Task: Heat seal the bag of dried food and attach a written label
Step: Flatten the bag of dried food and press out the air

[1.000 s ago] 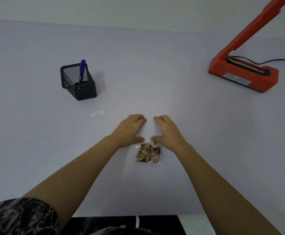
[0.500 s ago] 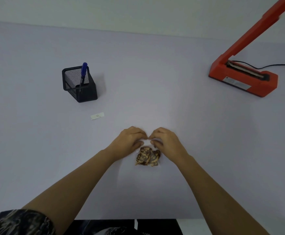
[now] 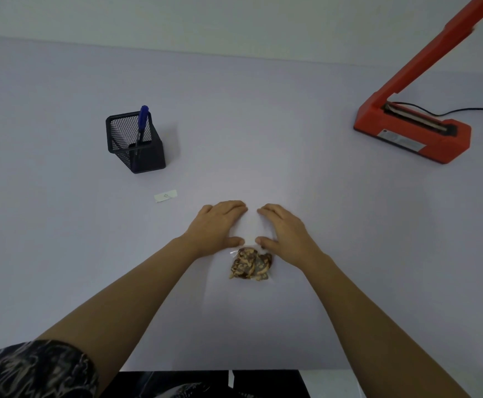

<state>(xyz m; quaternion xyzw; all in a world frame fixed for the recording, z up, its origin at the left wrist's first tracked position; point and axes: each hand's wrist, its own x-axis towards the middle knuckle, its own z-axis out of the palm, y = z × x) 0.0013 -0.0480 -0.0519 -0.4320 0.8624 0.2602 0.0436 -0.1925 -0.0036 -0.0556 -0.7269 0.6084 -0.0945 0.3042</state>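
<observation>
While both hands lie flat, palms down, on the pale counter (image 3: 62, 225): left hand (image 3: 214, 228) and right hand (image 3: 285, 234) side by side, near but apart. Fingers of left (image 3: 231, 206) spread and extended, nothing gripped; fingers of right (image 3: 272, 211) likewise extended, nothing gripped. Thumbs point inward toward each other, just above the food.

Clear bag (image 3: 250, 264) on counter between the wrists, near the person. Dried food, brown and tan pieces, bunched in lower part. Upper, empty part of bag hard to make out against the counter; appears to run up between and under the palms, pressed flat. Cannot tell exact edges, nor whether mouth is closed.

Small white label (image 3: 165, 195) flat on counter, left of and beyond left hand, apart from it. Faint mark on it, unreadable.

Black mesh pen holder (image 3: 135, 142) further back on left, upright, with blue pen (image 3: 142, 122) standing in it.

Orange heat sealer (image 3: 412, 133) far right, well apart from the bag. Lever arm raised. Black cord (image 3: 470, 110) leads off right.

Patterned dark sleeve (image 3: 33, 369) at lower left.
</observation>
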